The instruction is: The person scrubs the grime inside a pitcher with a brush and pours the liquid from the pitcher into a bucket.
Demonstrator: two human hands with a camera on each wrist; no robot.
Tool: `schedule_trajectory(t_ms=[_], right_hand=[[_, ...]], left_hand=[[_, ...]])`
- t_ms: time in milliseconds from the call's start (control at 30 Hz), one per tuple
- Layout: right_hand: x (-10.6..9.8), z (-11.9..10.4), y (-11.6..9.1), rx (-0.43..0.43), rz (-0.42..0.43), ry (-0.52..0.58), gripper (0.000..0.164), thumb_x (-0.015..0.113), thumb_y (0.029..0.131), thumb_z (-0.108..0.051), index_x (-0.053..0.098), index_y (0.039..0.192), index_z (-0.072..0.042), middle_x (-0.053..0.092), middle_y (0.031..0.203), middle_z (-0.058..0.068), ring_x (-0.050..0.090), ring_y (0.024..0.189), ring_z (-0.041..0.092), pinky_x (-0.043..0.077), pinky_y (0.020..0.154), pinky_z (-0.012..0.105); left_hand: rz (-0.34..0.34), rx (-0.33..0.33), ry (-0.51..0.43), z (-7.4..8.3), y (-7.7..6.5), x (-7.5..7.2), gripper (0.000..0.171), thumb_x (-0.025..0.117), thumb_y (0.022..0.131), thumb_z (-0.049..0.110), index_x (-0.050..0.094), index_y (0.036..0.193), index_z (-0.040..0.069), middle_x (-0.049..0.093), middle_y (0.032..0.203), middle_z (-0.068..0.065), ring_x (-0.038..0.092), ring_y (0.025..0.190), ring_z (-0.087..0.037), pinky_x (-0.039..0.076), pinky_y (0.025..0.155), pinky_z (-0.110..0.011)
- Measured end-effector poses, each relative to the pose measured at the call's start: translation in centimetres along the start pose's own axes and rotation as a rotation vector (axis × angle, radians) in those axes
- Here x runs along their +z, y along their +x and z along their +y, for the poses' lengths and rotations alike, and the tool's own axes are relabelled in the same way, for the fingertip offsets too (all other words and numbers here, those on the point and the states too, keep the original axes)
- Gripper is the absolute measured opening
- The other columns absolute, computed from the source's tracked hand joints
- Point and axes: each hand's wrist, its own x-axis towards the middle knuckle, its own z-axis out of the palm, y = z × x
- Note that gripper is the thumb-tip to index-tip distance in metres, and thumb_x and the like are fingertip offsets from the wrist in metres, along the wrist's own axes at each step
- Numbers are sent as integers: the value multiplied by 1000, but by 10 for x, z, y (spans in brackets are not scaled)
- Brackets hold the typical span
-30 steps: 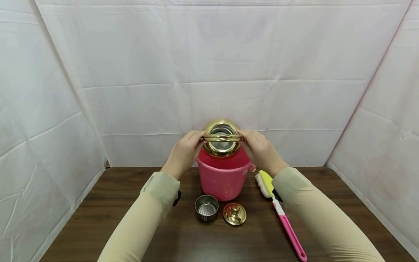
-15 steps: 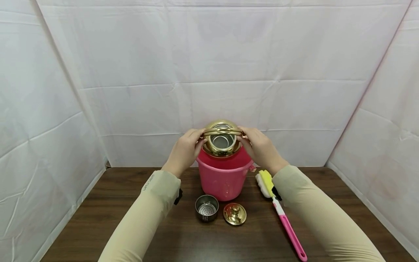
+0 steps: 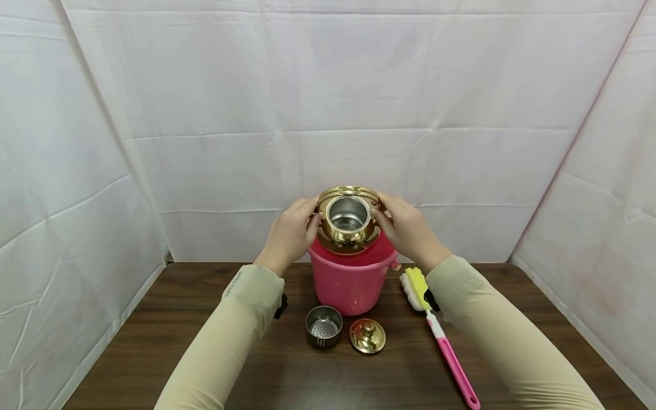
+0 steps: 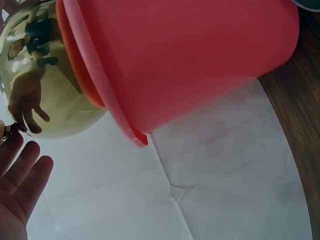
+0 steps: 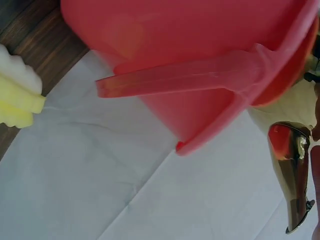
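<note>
A shiny gold teapot (image 3: pixel 349 234) hangs lidless over the mouth of a pink bucket (image 3: pixel 349 287), its round opening facing me and its steel inside showing. My left hand (image 3: pixel 289 230) grips the pot's left side where the handle joins, thumb in front. On the opposite side my right hand (image 3: pixel 409 232) grips it the same way. The carrying handle (image 3: pixel 348 189) lies tipped back behind the opening. In the right wrist view the spout (image 5: pixel 291 165) points away from the bucket, close to the fingers. The pot's lower body is partly hidden by the bucket rim.
A steel strainer cup (image 3: pixel 324 330) and a gold lid (image 3: pixel 367 336) lie in front of the bucket on the dark wooden table (image 3: pixel 169 341). At right is a sponge brush (image 3: pixel 438 330) with a pink handle. White cloth (image 3: pixel 348 114) stands behind.
The carrying handle has swung from across the pot's opening to behind it. The pot has tilted so its opening turns more toward me. Both hands keep their grip above the bucket.
</note>
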Motion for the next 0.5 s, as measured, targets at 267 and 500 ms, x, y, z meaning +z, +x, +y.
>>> schedule_trajectory(t_ms=[267, 500], right_hand=[[-4, -4, 12, 121, -74, 57, 13, 61, 91, -8, 60, 102, 0, 66, 93, 13, 64, 88, 25, 54, 74, 39], [-7, -5, 16, 190, -122, 96, 10, 60, 92, -9, 61, 99, -2, 66, 90, 10, 61, 82, 21, 52, 72, 39]], left_hand=[[-37, -50, 7, 5, 6, -4, 33, 52, 96, 11, 56, 128, 3, 61, 100, -12, 58, 79, -22, 51, 63, -36], [-67, -92, 31, 7, 10, -1, 33, 49, 97, 11, 54, 129, 4, 60, 102, -12, 58, 84, -24, 52, 66, -39]])
